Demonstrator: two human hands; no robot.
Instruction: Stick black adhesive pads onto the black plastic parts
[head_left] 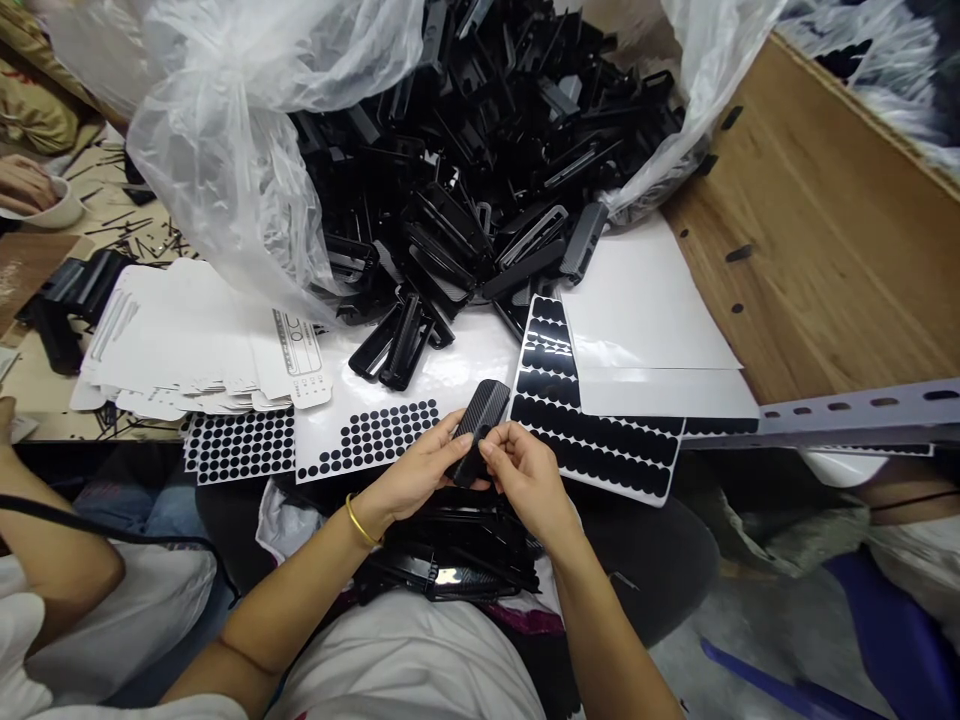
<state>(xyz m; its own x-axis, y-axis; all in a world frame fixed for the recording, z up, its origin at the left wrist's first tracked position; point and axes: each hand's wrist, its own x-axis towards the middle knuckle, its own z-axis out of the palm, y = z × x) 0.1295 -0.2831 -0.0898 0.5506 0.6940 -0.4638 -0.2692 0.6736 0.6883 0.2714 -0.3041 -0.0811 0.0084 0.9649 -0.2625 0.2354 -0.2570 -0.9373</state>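
My left hand [420,470] grips a small black plastic part [480,410] with a carbon-weave face, holding it from the left. My right hand [525,470] pinches the same part's lower end with thumb and forefinger. Both hands hover just in front of the table edge, over sheets of black round stickers [375,435] and black oval stickers [592,440]. A gold bangle sits on my left wrist. In my lap lies a pile of similar black parts [457,560].
A big heap of black plastic parts [480,140] spills from a clear plastic bag [225,130] at the table's back. Flat white cartons [180,340] lie left. A wooden board [825,220] stands right. Another person's arm [45,540] is at far left.
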